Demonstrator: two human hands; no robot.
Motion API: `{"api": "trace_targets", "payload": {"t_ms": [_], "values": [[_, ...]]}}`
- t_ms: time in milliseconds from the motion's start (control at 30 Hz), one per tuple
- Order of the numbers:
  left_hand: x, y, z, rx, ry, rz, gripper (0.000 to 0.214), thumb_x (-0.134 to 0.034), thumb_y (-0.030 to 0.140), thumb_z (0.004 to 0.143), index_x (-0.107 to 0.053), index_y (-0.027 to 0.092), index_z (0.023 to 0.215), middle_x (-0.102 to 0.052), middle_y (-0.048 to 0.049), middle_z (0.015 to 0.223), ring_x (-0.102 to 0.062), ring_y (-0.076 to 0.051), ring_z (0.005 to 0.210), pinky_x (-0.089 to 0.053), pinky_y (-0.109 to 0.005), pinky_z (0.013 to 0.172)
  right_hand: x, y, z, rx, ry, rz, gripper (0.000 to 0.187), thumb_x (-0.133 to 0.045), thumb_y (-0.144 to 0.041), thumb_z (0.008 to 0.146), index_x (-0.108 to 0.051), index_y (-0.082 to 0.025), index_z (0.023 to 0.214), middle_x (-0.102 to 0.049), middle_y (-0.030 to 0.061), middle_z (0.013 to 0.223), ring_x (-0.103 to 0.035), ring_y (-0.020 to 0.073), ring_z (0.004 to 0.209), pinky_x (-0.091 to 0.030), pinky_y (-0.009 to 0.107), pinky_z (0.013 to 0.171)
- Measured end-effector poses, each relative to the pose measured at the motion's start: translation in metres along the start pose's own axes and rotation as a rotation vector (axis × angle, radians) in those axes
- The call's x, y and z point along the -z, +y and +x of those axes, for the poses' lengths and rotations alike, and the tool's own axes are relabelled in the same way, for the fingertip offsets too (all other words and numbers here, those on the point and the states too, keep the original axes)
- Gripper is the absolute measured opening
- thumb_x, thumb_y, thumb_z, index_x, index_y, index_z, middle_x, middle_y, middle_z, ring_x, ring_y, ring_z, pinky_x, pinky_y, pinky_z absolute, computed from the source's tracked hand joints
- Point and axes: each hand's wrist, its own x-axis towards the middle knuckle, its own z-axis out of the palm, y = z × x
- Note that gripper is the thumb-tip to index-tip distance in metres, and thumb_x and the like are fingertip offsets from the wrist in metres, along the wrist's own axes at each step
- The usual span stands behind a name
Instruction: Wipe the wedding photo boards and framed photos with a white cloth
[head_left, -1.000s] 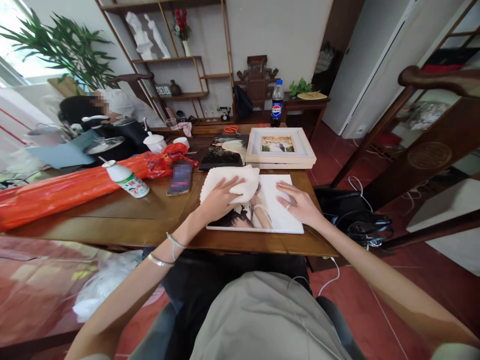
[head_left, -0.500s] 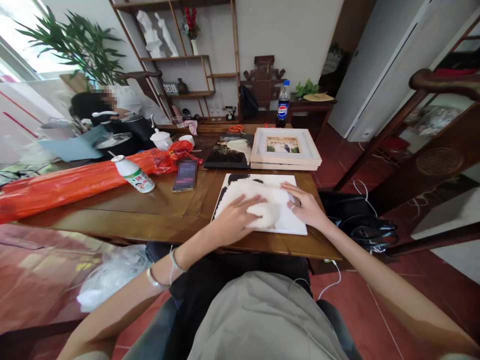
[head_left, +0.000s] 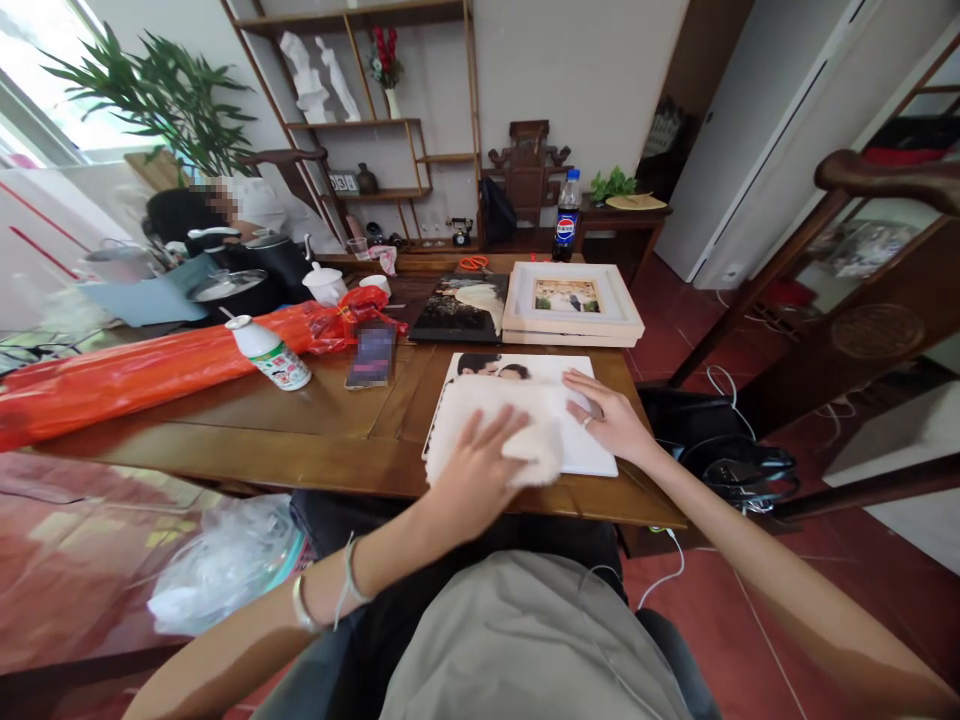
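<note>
A white photo panel [head_left: 592, 440] with a printed picture of two people lies flat on the wooden table in front of me. On its lower left part is a fluffy cream-white cloth [head_left: 457, 400], which hides much of the print and hangs past the panel's near edge. My left hand [head_left: 484, 465] rests on this cloth from above, fingers spread. Over the panel's right side lies my right hand [head_left: 611, 415], fingers stretched out and a ring on one of them; it touches the panel near its right edge.
Behind the panel lie a dark photo album [head_left: 461, 308] and a white picture frame [head_left: 622, 290], with orange-handled scissors [head_left: 474, 263] and a cola bottle [head_left: 568, 215] beyond. Leftward are a phone [head_left: 371, 357], a white drink bottle [head_left: 270, 355] and a red plastic-wrapped roll [head_left: 150, 370]. Another person sits far left.
My left hand has slid the cloth towards me, uncovering the heads in the print at the panel's far side. The right hand has stayed in nearly the same place.
</note>
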Motion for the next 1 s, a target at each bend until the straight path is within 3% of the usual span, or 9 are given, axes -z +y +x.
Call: {"api": "trace_targets", "payload": {"t_ms": [67, 133, 267, 400, 533, 667, 800, 900, 1000], "values": [[0.001, 0.017, -0.009, -0.095, 0.0, -0.017, 0.022, -0.06, 0.027, 0.087, -0.068, 0.025, 0.107, -0.037, -0.0083, 0.15, -0.026, -0.032, 0.141, -0.025, -0.057, 0.112, 0.001, 0.002, 0.0, 0.021, -0.017, 0.022, 0.048, -0.057, -0.014, 0.076, -0.064, -0.02, 0.122, -0.058, 0.0068, 0.134, -0.048, 0.0263, 0.13, -0.035, 0.046, 0.113], [0.001, 0.017, -0.007, -0.123, -0.002, -0.015, 0.023, -0.059, 0.028, 0.087, -0.067, 0.025, 0.108, -0.037, -0.0082, 0.15, -0.028, -0.03, 0.141, -0.027, -0.055, 0.112, 0.001, 0.003, 0.0, 0.037, -0.023, 0.035, 0.051, -0.056, -0.01, 0.074, -0.064, -0.021, 0.123, -0.058, 0.0061, 0.134, -0.048, 0.0268, 0.13, -0.035, 0.047, 0.113], [-0.001, -0.019, 0.026, -0.025, 0.002, 0.04, 0.026, -0.05, 0.026, 0.093, -0.063, 0.021, 0.116, -0.046, -0.0097, 0.143, -0.036, -0.028, 0.137, -0.032, -0.05, 0.11, 0.0, -0.001, 0.0, 0.024, 0.016, 0.016, 0.038, -0.058, -0.021, 0.082, -0.066, -0.021, 0.119, -0.06, 0.0079, 0.131, -0.049, 0.0282, 0.129, -0.037, 0.049, 0.111], [-0.003, -0.059, 0.071, 0.049, -0.002, 0.109, 0.031, -0.042, 0.027, 0.098, -0.057, 0.015, 0.122, -0.057, -0.0125, 0.131, -0.04, -0.028, 0.133, -0.036, -0.047, 0.107, 0.0, -0.006, 0.001, 0.016, 0.012, 0.005, 0.037, -0.059, -0.031, 0.085, -0.065, -0.02, 0.12, -0.061, 0.0092, 0.13, -0.049, 0.0274, 0.129, -0.038, 0.048, 0.111], [-0.005, -0.067, 0.092, 0.035, -0.021, 0.136, 0.031, -0.043, 0.029, 0.098, -0.057, 0.019, 0.123, -0.057, -0.01, 0.13, -0.038, -0.028, 0.134, -0.036, -0.049, 0.107, 0.001, -0.006, 0.0, 0.006, 0.008, -0.011, 0.038, -0.058, -0.033, 0.086, -0.065, -0.018, 0.12, -0.06, 0.0113, 0.131, -0.049, 0.027, 0.129, -0.037, 0.047, 0.112], [-0.001, -0.037, 0.08, 0.015, -0.059, 0.149, 0.029, -0.044, 0.03, 0.097, -0.059, 0.023, 0.121, -0.049, -0.0094, 0.139, -0.037, -0.029, 0.135, -0.036, -0.052, 0.106, 0.0, -0.004, 0.0, 0.032, 0.011, -0.016, 0.037, -0.056, -0.03, 0.086, -0.065, -0.018, 0.12, -0.06, 0.0109, 0.131, -0.049, 0.0268, 0.129, -0.038, 0.047, 0.111], [0.009, 0.019, 0.041, 0.043, -0.106, 0.162, 0.026, -0.05, 0.029, 0.093, -0.066, 0.021, 0.112, -0.047, -0.0137, 0.139, -0.038, -0.035, 0.133, -0.035, -0.055, 0.106, -0.001, 0.0, -0.001, 0.044, 0.023, -0.001, 0.036, -0.049, -0.022, 0.087, -0.065, -0.023, 0.12, -0.061, 0.0066, 0.131, -0.05, 0.0247, 0.129, -0.037, 0.047, 0.111], [0.013, 0.054, 0.014, -0.046, -0.094, 0.142, 0.024, -0.05, 0.026, 0.091, -0.069, 0.02, 0.105, -0.046, -0.0147, 0.14, -0.036, -0.037, 0.134, -0.033, -0.055, 0.108, -0.001, 0.001, -0.002, 0.036, 0.021, 0.029, 0.039, -0.047, -0.018, 0.087, -0.064, -0.025, 0.121, -0.059, 0.0045, 0.133, -0.049, 0.023, 0.129, -0.037, 0.047, 0.111], [0.013, 0.064, 0.008, -0.077, -0.101, 0.105, 0.024, -0.054, 0.031, 0.09, -0.07, 0.02, 0.104, -0.045, -0.014, 0.141, -0.036, -0.038, 0.135, -0.034, -0.056, 0.107, 0.001, 0.002, -0.001, 0.036, 0.01, 0.053, 0.039, -0.05, -0.019, 0.085, -0.064, -0.024, 0.122, -0.059, 0.0053, 0.134, -0.049, 0.0237, 0.129, -0.038, 0.047, 0.111]]}}
